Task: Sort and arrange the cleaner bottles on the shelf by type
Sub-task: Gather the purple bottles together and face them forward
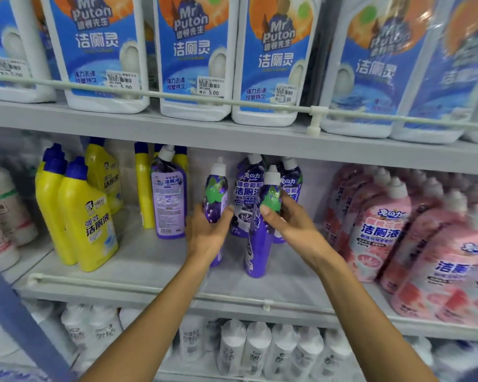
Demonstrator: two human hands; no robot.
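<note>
You face a grey store shelf (149, 260) with a thin front rail (122, 280). Yellow bottles (86, 216) stand at its left, pink bottles (375, 230) crowd its right, and big blue-labelled jugs (191, 56) sit above. In the middle, your left hand (207, 230) grips one slim, glossy purple bottle (215, 194). Your right hand (290, 224) grips a second purple bottle (260, 244) below its white cap.

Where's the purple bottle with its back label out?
Head view: the purple bottle stands on the middle shelf, left of centre, beside the yellow bottles, just left of the left hand.
</note>
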